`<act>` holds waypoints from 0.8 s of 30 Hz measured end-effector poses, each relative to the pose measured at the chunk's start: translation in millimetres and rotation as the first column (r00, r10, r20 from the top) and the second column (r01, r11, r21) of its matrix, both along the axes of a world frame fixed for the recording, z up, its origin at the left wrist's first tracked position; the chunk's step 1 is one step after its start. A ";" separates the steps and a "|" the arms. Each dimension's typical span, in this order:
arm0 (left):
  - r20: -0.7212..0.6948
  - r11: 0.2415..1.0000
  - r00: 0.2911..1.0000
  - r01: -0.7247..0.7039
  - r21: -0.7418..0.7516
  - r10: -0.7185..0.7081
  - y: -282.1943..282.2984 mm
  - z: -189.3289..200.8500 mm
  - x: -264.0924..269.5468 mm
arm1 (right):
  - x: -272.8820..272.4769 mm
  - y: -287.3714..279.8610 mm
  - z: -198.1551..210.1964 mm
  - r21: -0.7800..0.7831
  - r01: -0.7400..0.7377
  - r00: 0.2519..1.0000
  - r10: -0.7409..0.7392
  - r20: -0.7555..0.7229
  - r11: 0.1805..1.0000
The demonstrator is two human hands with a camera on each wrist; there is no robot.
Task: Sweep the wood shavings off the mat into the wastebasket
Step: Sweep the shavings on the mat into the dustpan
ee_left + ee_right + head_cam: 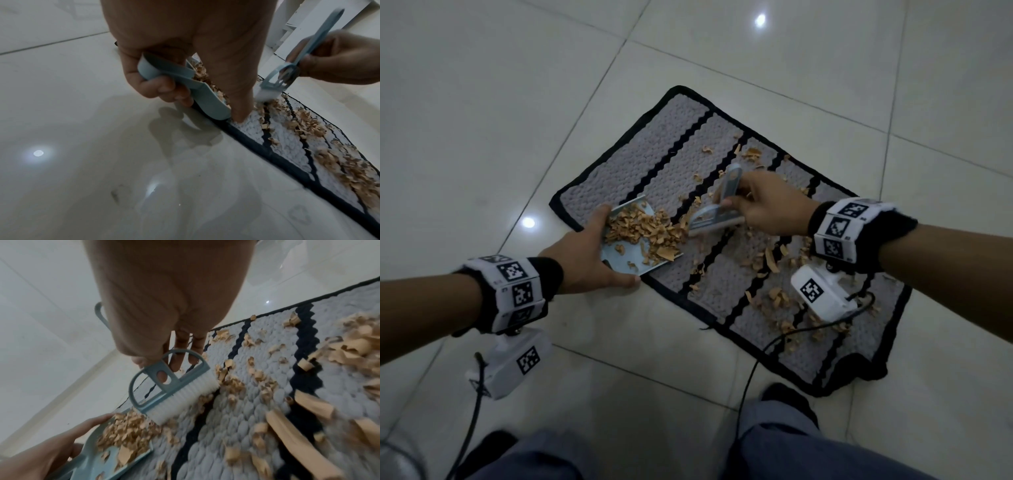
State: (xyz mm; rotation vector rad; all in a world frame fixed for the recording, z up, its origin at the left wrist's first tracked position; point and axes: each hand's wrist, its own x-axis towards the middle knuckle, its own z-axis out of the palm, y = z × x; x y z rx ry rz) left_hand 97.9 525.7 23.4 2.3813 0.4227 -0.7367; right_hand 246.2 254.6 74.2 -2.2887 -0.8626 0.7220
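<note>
An indoor room, likely a home: glossy pale floor tiles (482, 102) reflect ceiling lights, a woven grey-and-black mat (688, 137) lies on them, and white furniture (308, 19) stands at the back.

1. The mat (626, 161) is grey with black zigzag stripes and a black border, lying flat and askew on the tiled floor.
2. Tan shavings (774, 298) are curled and scattered over the mat's right and near parts.
3. A heap of them sits in a pale blue dustpan (616, 258) at the mat's left edge.
4. A pale blue brush (717, 219) with white bristles touches the heap's right side.
</note>
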 end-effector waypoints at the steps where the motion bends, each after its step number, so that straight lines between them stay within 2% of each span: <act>1: -0.002 1.000 1.000 0.002 0.004 -0.002 0.1 0.0 -0.4 | 3.3 -0.3 3.1 0.003 0.008 1.000 -0.008 -0.001 1.000; 4: -0.008 1.000 1.000 0.002 0.010 -0.002 0.7 0.0 -0.5 | 3.7 -1.1 13.2 -0.023 -0.100 0.991 0.098 -0.089 0.995; 7: -0.016 1.000 1.000 0.002 0.017 -0.002 1.4 -1.3 0.0 | -12.5 1.9 14.8 -0.145 -0.271 0.948 0.238 -0.211 0.952; 9: -0.018 1.000 1.000 0.000 0.017 0.000 2.0 -1.8 0.0 | -21.9 6.4 5.9 -0.174 -0.351 0.926 0.312 -0.213 0.920; 10: -0.019 1.000 1.000 -0.001 0.018 0.001 2.3 -1.9 -0.5 | -23.4 8.0 0.5 -0.171 -0.353 0.928 0.321 -0.189 0.920; 13: -0.019 1.000 1.000 0.003 0.021 -0.003 1.8 -0.9 -0.8 | -13.0 8.9 -7.9 -0.143 -0.229 0.972 0.219 -0.084 0.963; 18: -0.024 1.000 1.000 0.008 0.024 -0.008 1.5 0.5 -1.7 | 15.6 9.5 5.2 -0.020 -0.065 0.998 0.066 0.019 0.998; 21: -0.028 1.000 1.000 0.013 0.028 -0.013 1.5 0.7 -1.7 | 21.7 9.6 15.2 -0.051 -0.127 0.991 0.124 -0.048 0.991; 24: -0.028 0.999 0.999 0.017 0.031 -0.016 2.1 0.2 -1.6 | 13.8 9.9 15.1 -0.219 -0.321 0.943 0.289 -0.165 0.922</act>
